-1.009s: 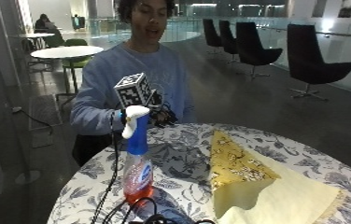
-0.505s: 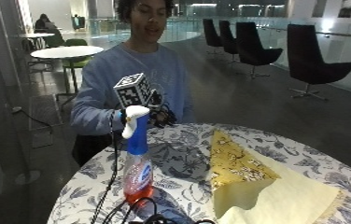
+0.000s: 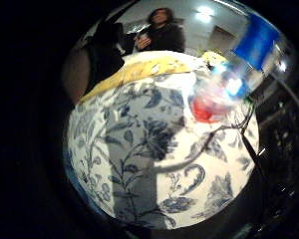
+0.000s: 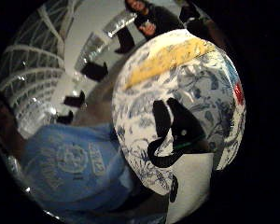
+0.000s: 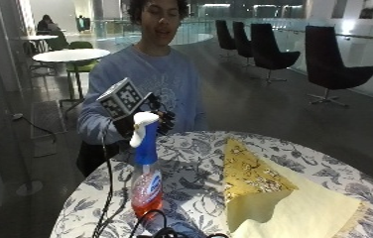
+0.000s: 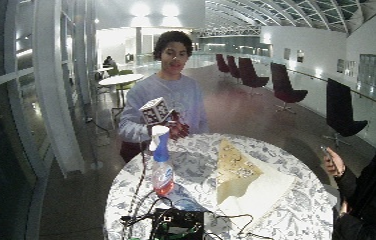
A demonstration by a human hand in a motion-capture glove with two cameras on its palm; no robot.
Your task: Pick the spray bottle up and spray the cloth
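Black-gloved right hand hovers behind the upright bottle, fingers loosely curled, holding nothing — likely lining up a grasp; the cloth lies spread alongside, ready.

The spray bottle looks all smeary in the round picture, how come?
In the little finger side palm view the spray bottle sits near the curved edge, stretched and blurred; in the outside view it stands sharp and upright on the table.

hand: my gloved right hand barely shifted, holding above table edge behind spray bottle
bottle, cloth: no change
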